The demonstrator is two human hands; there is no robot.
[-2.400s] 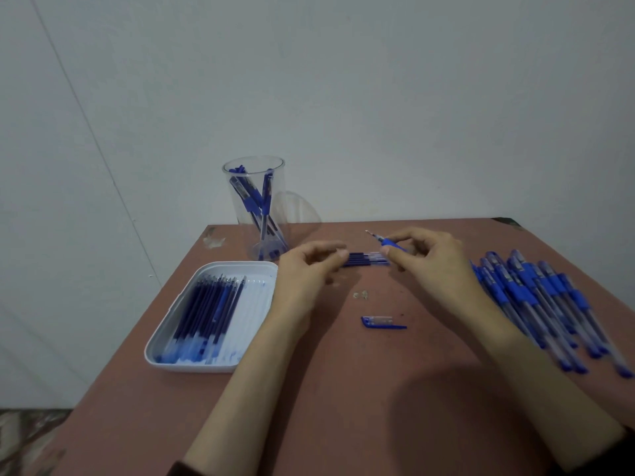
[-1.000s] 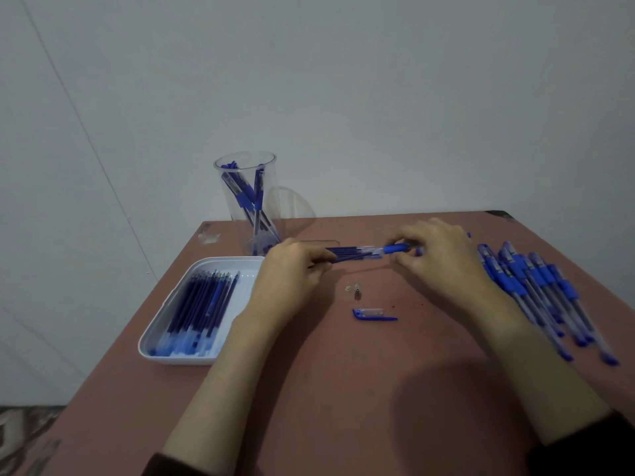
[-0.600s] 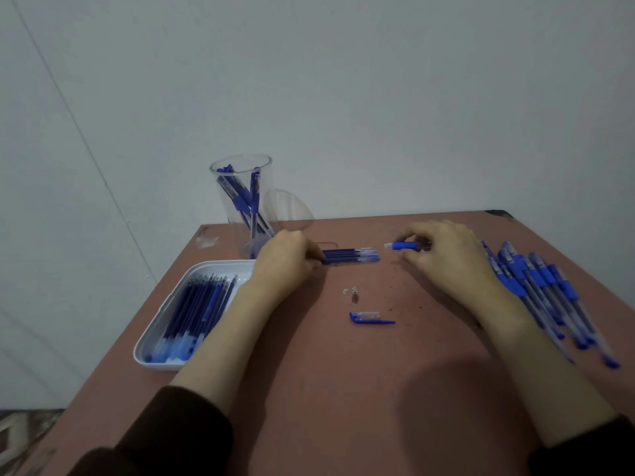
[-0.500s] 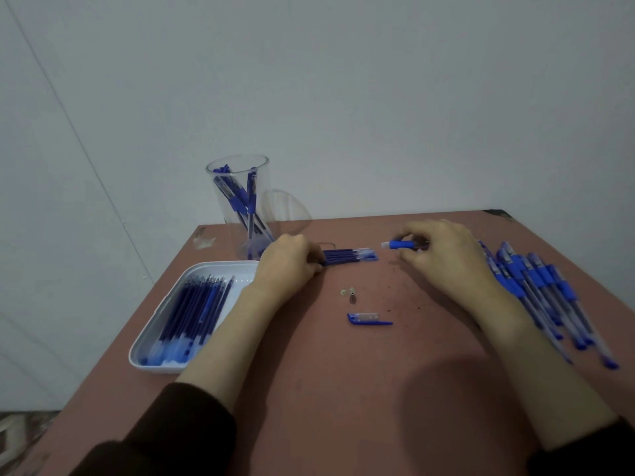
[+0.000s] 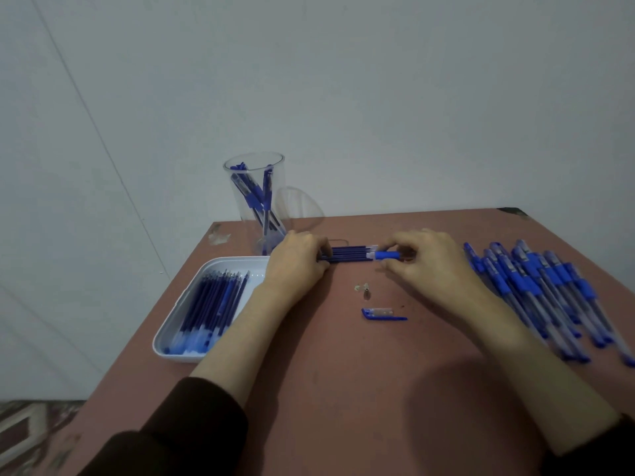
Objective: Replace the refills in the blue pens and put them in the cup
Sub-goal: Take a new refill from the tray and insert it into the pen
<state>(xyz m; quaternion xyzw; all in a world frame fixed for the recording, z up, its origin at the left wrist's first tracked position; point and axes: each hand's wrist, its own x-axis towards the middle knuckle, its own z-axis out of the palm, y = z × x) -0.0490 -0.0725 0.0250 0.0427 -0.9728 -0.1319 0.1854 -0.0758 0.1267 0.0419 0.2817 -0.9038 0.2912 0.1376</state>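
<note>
A short row of dark blue refills (image 5: 347, 254) lies on the table behind the middle. My left hand (image 5: 297, 261) rests on the table with its fingers curled round the refills' left end. My right hand (image 5: 431, 264) pinches a blue pen grip piece (image 5: 387, 255) right at the refills' right end. The clear cup (image 5: 256, 187) stands at the back left with several blue pens in it. A pile of blue pens (image 5: 536, 286) lies at the right.
A white tray (image 5: 178, 316) of several refills sits at the left front of the cup. A blue pen cap (image 5: 383, 314) and a small metal tip (image 5: 365, 289) lie loose between my forearms. The red-brown table (image 5: 343, 389) ends at a pale wall.
My hands lowered the refills onto the table. My right hand drew the blue grip piece off to the right, then brought it back against the refills' right end.
</note>
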